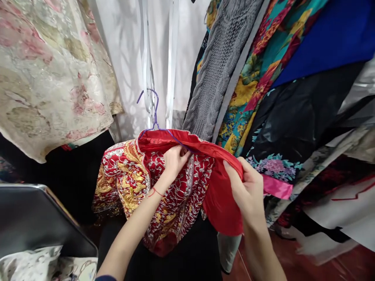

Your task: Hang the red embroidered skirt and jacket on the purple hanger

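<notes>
A red garment (164,191) with gold and silver embroidery hangs on a purple wire hanger (155,113) in front of me. My left hand (174,160) is closed on the garment's collar near the hanger wire, with a thin red string round its wrist. My right hand (247,191) pinches the plain red lining at the garment's right edge and holds it folded outward.
Hanging clothes crowd all round: a pale floral brocade (49,74) at left, a white sheer cloth (131,58) behind, a grey cable knit (216,66), a bright floral fabric (263,58) and black garments (301,113) at right. A dark case (32,218) sits lower left over crumpled pale cloth.
</notes>
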Motion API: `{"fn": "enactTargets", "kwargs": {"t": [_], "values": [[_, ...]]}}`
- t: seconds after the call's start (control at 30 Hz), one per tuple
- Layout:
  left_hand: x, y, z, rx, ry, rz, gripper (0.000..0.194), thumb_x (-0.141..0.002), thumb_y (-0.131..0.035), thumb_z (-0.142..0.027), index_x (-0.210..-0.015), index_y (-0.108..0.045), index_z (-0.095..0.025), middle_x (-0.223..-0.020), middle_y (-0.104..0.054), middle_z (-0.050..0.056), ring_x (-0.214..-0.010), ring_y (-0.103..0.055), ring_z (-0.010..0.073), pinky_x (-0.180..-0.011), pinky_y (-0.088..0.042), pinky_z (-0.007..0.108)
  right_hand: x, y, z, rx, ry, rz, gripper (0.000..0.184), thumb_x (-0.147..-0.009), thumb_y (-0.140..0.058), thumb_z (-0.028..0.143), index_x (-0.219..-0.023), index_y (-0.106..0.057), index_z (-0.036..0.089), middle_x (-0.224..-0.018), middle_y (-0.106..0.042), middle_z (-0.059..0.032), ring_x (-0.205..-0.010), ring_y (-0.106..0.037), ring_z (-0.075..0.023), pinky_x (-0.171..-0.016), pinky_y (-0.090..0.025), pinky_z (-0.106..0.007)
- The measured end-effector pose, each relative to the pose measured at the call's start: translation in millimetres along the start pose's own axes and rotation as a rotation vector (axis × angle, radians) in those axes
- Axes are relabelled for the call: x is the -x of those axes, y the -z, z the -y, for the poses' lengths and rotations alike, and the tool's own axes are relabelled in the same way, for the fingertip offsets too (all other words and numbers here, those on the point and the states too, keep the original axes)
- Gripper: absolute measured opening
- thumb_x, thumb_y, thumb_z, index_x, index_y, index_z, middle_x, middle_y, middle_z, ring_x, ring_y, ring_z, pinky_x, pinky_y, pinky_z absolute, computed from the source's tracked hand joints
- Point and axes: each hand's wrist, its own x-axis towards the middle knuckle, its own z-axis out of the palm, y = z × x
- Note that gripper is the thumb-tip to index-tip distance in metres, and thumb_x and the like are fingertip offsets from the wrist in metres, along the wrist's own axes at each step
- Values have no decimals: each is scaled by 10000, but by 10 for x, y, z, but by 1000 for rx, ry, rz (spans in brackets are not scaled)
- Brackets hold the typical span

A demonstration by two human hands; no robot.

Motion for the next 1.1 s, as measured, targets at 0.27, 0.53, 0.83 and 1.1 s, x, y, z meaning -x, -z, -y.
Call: {"fn": "enactTargets", "kwargs": {"t": [0.27,0.53,0.83,1.1], "values": [[643,384,351,638,0,73,415,-980,-393,-492,-1041,-697,-215,-1104,-730,77,-1068,-660,222,-953,-508,338,566,-651,-240,107,127,422,173,-975,-481,318,-1025,-607,210,-776,-663,-24,-653,-631,-179,-661,-524,-296],[873,373,384,524,46,149,322,-920,-574,-466,-930,-705,-171,-912,-735,77,-918,-684,235,-902,-534,360,-167,-517,-320,20,354,522,215,-959,-465,256,-942,-677,222,-825,-709,-21,-740,-663,-158,-735,-536,-293],[841,398,493,695,128,146,400,-941,-532,-500,-1115,-673,-169,-1130,-733,94,-1058,-675,235,-999,-507,359,-944,-530,-628,-35,9,603,530,-874,-511,668,-637,-516,194,-599,-464,38,-577,-423,-112,-548,-353,-245],[723,558,499,402,215,-245,361,-943,-522,-493,-1007,-681,-175,-896,-727,66,-789,-658,185,-768,-509,284,-289,-450,-302,412,345,29,410,-972,-504,488,-675,-522,206,-636,-473,4,-623,-446,-142,-627,-357,-283]]}}
